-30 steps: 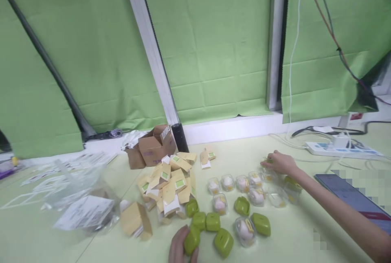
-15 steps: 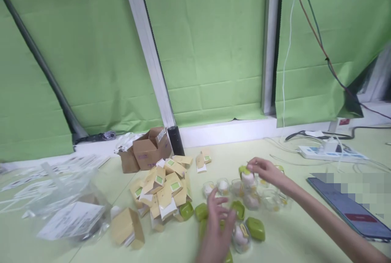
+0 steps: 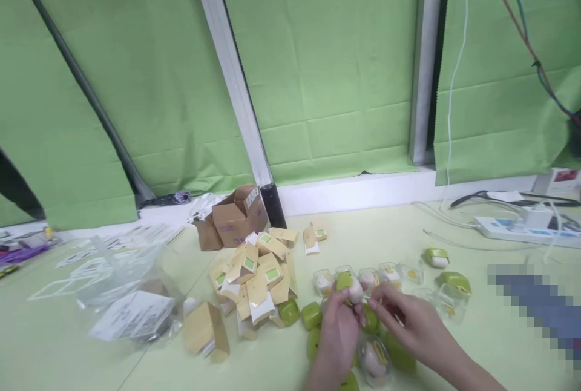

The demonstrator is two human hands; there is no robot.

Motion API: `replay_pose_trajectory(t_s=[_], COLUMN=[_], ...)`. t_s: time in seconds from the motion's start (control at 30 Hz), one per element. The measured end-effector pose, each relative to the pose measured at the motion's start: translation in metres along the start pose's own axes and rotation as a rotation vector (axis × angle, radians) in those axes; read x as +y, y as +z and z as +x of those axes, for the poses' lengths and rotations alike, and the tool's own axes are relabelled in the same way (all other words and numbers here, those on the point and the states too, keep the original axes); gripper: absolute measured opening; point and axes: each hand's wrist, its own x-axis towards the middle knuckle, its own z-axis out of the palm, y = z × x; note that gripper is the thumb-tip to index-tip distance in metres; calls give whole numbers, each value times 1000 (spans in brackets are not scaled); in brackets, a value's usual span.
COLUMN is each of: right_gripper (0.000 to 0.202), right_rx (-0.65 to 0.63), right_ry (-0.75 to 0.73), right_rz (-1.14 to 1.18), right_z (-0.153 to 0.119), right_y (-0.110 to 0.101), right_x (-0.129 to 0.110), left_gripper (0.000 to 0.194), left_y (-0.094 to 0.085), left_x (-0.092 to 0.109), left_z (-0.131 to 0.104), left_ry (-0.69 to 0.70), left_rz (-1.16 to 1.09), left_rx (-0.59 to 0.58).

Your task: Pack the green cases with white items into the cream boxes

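A small white item with a green cap [image 3: 348,285] is gripped in my left hand [image 3: 339,324], its fingers wrapped round the lower part. Just to its right, my right hand [image 3: 408,321] has thumb and fingers pinched near the item; what they hold, if anything, is too small to tell. Below and around the hands lie clear cases with white contents [image 3: 374,359] and green lids [image 3: 311,315]. Behind them stands a row of clear cases [image 3: 390,273].
Left of the hands is a heap of beige cartons [image 3: 258,285]. Farther left lies a plastic bag with papers [image 3: 136,318]. An open brown box [image 3: 236,221] and a black cylinder [image 3: 273,206] stand behind. A power strip [image 3: 521,232] with cables is at the right.
My right hand has come down and left, and the green-capped item has passed to my left hand, which has closed round it. The view has turned slightly left.
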Motion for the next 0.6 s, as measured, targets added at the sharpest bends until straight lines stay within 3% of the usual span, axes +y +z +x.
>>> replay_pose_trajectory(t_s=[0.17, 0.3, 0.47, 0.6], right_gripper=[25, 23, 22, 21], right_rx=[115, 162, 237, 213], right_ry=[-32, -96, -148, -143], right_rz=[-94, -175, -224, -84], right_z=[-4, -7, -10, -12], right_y=[4, 7, 9, 11], right_x=[7, 13, 14, 7], left_gripper=[43, 34, 57, 68], left_y=[-2, 0, 4, 5], left_x=[-7, -10, -9, -13], left_z=[-5, -7, -8, -9], left_ry=[11, 46, 58, 47], left_rz=[61, 65, 109, 93], left_rx=[127, 40, 41, 91])
